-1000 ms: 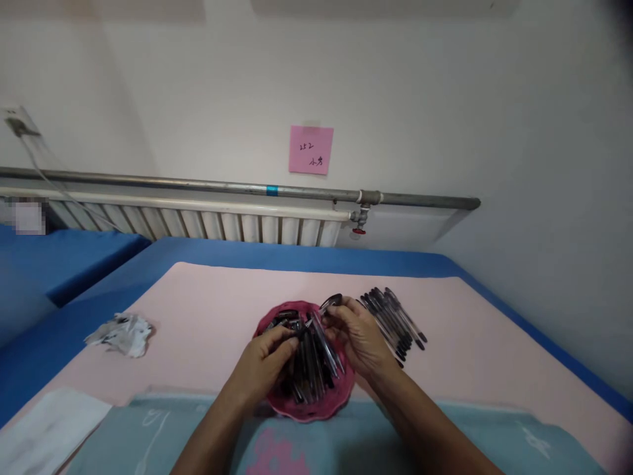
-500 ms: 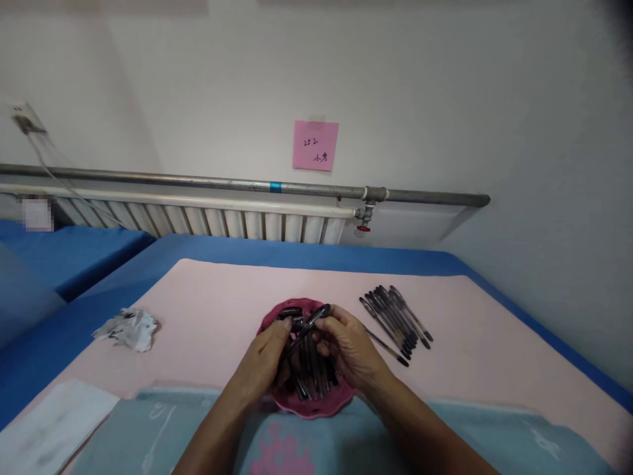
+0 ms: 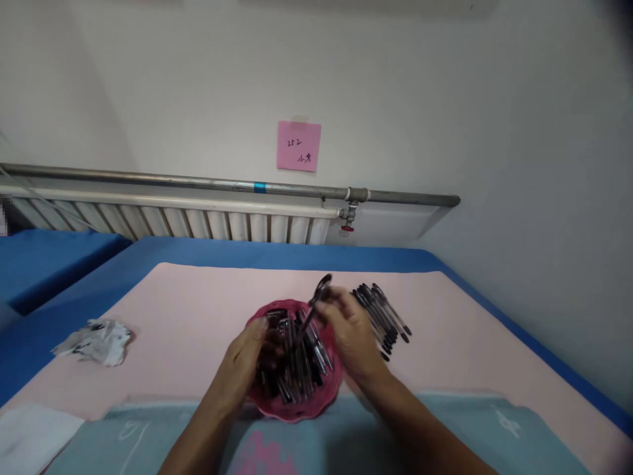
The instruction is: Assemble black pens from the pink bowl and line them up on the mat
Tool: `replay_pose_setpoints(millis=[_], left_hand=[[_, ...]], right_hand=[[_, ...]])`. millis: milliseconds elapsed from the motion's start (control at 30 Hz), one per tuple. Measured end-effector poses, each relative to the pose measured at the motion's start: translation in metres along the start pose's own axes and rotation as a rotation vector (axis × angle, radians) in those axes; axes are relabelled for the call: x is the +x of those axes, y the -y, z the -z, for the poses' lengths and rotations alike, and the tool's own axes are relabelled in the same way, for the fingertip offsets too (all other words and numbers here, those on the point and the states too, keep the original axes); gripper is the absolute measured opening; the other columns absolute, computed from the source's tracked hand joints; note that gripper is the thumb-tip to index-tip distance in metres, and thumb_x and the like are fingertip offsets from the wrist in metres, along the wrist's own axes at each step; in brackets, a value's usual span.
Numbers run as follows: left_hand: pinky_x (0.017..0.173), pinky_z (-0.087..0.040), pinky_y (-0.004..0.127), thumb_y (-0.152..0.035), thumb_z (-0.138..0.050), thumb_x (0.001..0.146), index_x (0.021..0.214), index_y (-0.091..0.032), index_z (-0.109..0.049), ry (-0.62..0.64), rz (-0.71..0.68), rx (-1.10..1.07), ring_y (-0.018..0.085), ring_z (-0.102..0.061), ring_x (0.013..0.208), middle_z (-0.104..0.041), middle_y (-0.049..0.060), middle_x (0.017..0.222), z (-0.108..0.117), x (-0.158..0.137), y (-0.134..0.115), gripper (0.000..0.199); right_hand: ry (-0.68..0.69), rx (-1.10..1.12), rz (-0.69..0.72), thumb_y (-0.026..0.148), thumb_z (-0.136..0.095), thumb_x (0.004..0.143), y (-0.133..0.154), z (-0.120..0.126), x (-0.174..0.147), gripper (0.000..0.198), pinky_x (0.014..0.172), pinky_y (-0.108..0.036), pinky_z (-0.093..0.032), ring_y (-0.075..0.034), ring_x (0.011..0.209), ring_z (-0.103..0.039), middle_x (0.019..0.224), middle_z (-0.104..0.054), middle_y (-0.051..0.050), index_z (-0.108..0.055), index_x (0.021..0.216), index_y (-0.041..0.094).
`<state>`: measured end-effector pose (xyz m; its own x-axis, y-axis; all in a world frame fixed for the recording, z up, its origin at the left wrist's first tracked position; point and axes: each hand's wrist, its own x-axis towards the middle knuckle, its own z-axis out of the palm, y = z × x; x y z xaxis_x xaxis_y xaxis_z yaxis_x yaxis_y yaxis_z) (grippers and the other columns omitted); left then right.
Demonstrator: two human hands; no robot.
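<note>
A pink bowl [image 3: 295, 413] full of several black pens sits on the pink cloth in front of me. My right hand [image 3: 349, 336] holds one black pen [image 3: 310, 309] tilted up over the bowl, its cap end pointing away. My left hand [image 3: 244, 361] rests at the bowl's left rim, fingers among the pens; whether it grips one is hidden. A row of black pens [image 3: 382, 313] lies on the cloth just right of the bowl.
A crumpled grey-white wrapper [image 3: 95, 340] lies at the left. A light blue towel [image 3: 445, 435] covers the near edge, white paper [image 3: 30, 439] at the near left. Blue bedding [image 3: 277, 254], a radiator [image 3: 198, 224] and a pipe run along the wall with a pink note [image 3: 298, 146].
My right hand has lifted the pen up out of the bowl and tilted it steeper. My left hand has let go of it and dropped to the bowl's left side. The view shifted slightly.
</note>
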<state>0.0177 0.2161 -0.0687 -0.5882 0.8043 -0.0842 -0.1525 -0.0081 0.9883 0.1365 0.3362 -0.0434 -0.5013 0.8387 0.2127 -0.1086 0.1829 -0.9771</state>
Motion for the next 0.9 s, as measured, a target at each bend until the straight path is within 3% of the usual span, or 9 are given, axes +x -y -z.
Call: replay_pose_setpoints(millis=[67, 100, 167, 233, 333, 467, 600, 700, 900], left_hand=[[0.059, -0.047, 0.029, -0.059, -0.045, 0.081, 0.083, -0.015, -0.064, 0.024, 0.047, 0.017, 0.019, -0.060, 0.068, -0.067, 0.008, 0.076, 0.003, 0.001, -0.001, 0.048], [0.059, -0.046, 0.028, -0.059, -0.044, 0.082, 0.082, -0.015, -0.063, 0.027, 0.057, 0.029, 0.019, -0.059, 0.067, -0.067, 0.008, 0.077, 0.004, 0.001, -0.002, 0.048], [0.057, -0.046, 0.028, -0.058, -0.045, 0.081, 0.079, -0.015, -0.062, 0.006, 0.057, 0.048, 0.018, -0.059, 0.065, -0.066, 0.008, 0.078, 0.005, 0.001, -0.003, 0.047], [0.057, -0.046, 0.028, -0.057, -0.046, 0.081, 0.078, -0.015, -0.062, -0.002, 0.039, 0.071, 0.018, -0.059, 0.065, -0.066, 0.007, 0.078, 0.005, 0.001, -0.004, 0.045], [0.059, -0.045, 0.028, -0.055, -0.046, 0.082, 0.078, -0.016, -0.062, -0.021, 0.009, 0.109, 0.018, -0.059, 0.066, -0.065, 0.005, 0.075, 0.005, 0.001, -0.004, 0.042], [0.060, -0.044, 0.028, -0.053, -0.045, 0.083, 0.078, -0.017, -0.061, -0.052, -0.011, 0.134, 0.018, -0.057, 0.065, -0.063, 0.003, 0.071, 0.007, 0.003, -0.002, 0.039], [0.060, -0.042, 0.027, -0.051, -0.049, 0.082, 0.076, -0.018, -0.060, -0.052, -0.035, 0.168, 0.017, -0.056, 0.064, -0.062, 0.001, 0.069, 0.007, 0.006, 0.002, 0.035], [0.061, -0.042, 0.027, -0.048, -0.052, 0.080, 0.078, -0.019, -0.062, -0.059, -0.055, 0.206, 0.018, -0.056, 0.067, -0.064, 0.002, 0.072, 0.007, 0.007, 0.002, 0.031], [0.066, -0.043, 0.027, -0.041, -0.052, 0.081, 0.082, -0.019, -0.065, -0.052, -0.088, 0.231, 0.017, -0.056, 0.068, -0.064, 0.001, 0.074, 0.006, 0.007, 0.000, 0.026]], right_hand=[[-0.105, -0.384, 0.217, 0.032, -0.050, 0.082, 0.006, 0.022, 0.015, 0.024, 0.072, -0.030, -0.041, -0.019, 0.086, -0.057, 0.094, -0.065, -0.006, -0.057, 0.100, 0.020], [-0.132, -0.654, 0.260, 0.030, -0.048, 0.083, 0.006, 0.033, 0.023, 0.025, 0.076, -0.031, -0.039, -0.021, 0.091, -0.056, 0.099, -0.065, -0.008, -0.058, 0.103, 0.019], [-0.008, -1.198, 0.206, 0.023, -0.041, 0.086, 0.000, 0.051, 0.036, 0.024, 0.076, -0.032, -0.034, -0.021, 0.092, -0.056, 0.098, -0.066, -0.009, -0.061, 0.099, 0.018], [0.081, -1.332, 0.140, 0.019, -0.044, 0.083, -0.011, 0.063, 0.044, 0.020, 0.069, -0.031, -0.031, -0.021, 0.079, -0.057, 0.084, -0.068, -0.008, -0.064, 0.083, 0.016], [0.125, -1.382, 0.090, 0.014, -0.046, 0.079, -0.025, 0.068, 0.047, 0.016, 0.065, -0.030, -0.028, -0.021, 0.072, -0.057, 0.077, -0.066, -0.011, -0.062, 0.074, 0.014], [0.143, -1.385, 0.121, 0.015, -0.043, 0.084, -0.018, 0.057, 0.039, 0.019, 0.066, -0.029, -0.029, -0.021, 0.081, -0.057, 0.088, -0.066, -0.013, -0.061, 0.084, 0.012], [0.364, -1.237, 0.174, 0.020, -0.042, 0.085, 0.002, 0.035, 0.019, 0.018, 0.059, -0.025, -0.029, -0.016, 0.070, -0.057, 0.079, -0.066, -0.004, -0.060, 0.079, 0.018], [0.488, -1.272, 0.150, 0.017, -0.047, 0.080, 0.005, 0.020, 0.003, 0.014, 0.057, -0.026, -0.028, -0.018, 0.070, -0.059, 0.080, -0.068, -0.006, -0.060, 0.083, 0.019], [0.488, -1.330, 0.129, 0.011, -0.047, 0.077, -0.002, 0.012, -0.003, 0.026, 0.058, -0.026, -0.029, -0.020, 0.073, -0.061, 0.083, -0.070, -0.007, -0.058, 0.099, 0.019]])
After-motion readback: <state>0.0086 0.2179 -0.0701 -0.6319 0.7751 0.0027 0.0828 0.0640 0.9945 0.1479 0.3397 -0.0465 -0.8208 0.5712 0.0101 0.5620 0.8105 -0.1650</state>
